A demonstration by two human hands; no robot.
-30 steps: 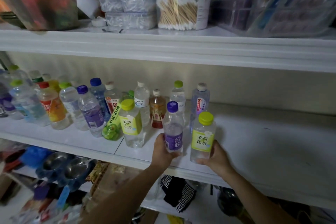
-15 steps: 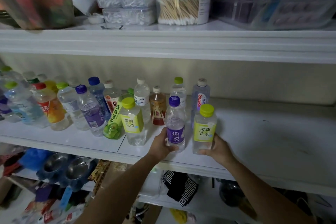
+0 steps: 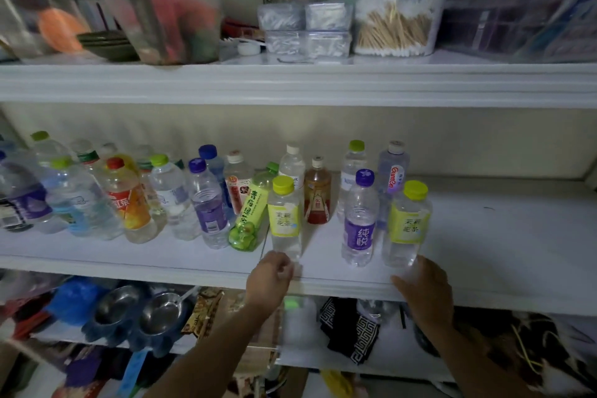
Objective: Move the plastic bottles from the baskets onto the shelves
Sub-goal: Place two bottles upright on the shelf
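1. Middle shelf (image 3: 500, 236), from my head camera: my left hand (image 3: 269, 275) hovers at the front edge, just below the left tea bottle (image 3: 284, 220). Its fingers are loosely curled and hold nothing I can make out. Blur hides whether a fingertip touches the bottle's base.
2. My right hand (image 3: 423, 287) rests at the same edge, fingers relaxed and close to straight, gripping nothing. It sits just below the right tea bottle (image 3: 407, 226).
3. The purple bottle (image 3: 360, 220) and the right tea bottle stand upright, side by side and slightly apart, near the front edge. They mark the right end of the crowd. I judge they sit there because the left is packed and bare shelf opens to the right.
4. Both hands sit low, by the bases. I read that as a way to stay clear of the caps and the neighbours behind.
5. The tea bottles are clear, with yellow-green caps and yellow labels in Chinese characters.
6. The purple bottle is clear and ribbed, with a purple cap and a purple label bearing white characters.
7. I cannot tell whether any of them holds liquid.
8. A green bottle (image 3: 247, 220) is tilted just beside the left tea bottle, so a nudge there could topple it.
9. No basket is in view.
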